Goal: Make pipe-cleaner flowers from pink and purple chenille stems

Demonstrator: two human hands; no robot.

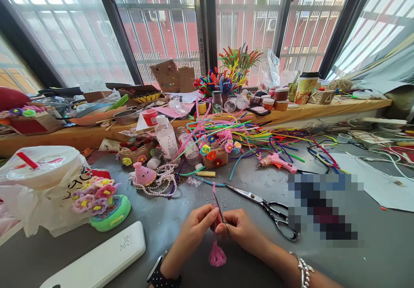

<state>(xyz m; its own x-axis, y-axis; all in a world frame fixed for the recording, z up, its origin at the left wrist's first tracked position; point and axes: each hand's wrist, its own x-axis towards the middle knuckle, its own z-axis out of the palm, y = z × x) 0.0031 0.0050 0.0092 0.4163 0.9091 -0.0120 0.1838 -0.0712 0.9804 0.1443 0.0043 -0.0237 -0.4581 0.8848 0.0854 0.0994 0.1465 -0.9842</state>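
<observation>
Between the thumb and fingers of my left hand (202, 219) is a pink pipe cleaner (214, 189), its end standing up above the fingertips. My right hand (241, 225) closes on a slim pair of small scissors (220, 208), whose narrow metal tip points up beside the pink stem. The two hands meet at the fingertips, which hide part of the stem and the handles. Below them hangs a fluffy pink pipe-cleaner flower (217, 255), apparently on the same stem. Large scissors (263, 201) lie partly spread on the table beyond my right hand.
A white power bank (100, 258) and a green-potted flower craft (110, 214) lie to the left, near a bagged drink cup (39, 180). Farther back are a pink glue gun (278, 163), loose pipe cleaners (252, 133), bottles (166, 139) and bead strings (164, 178).
</observation>
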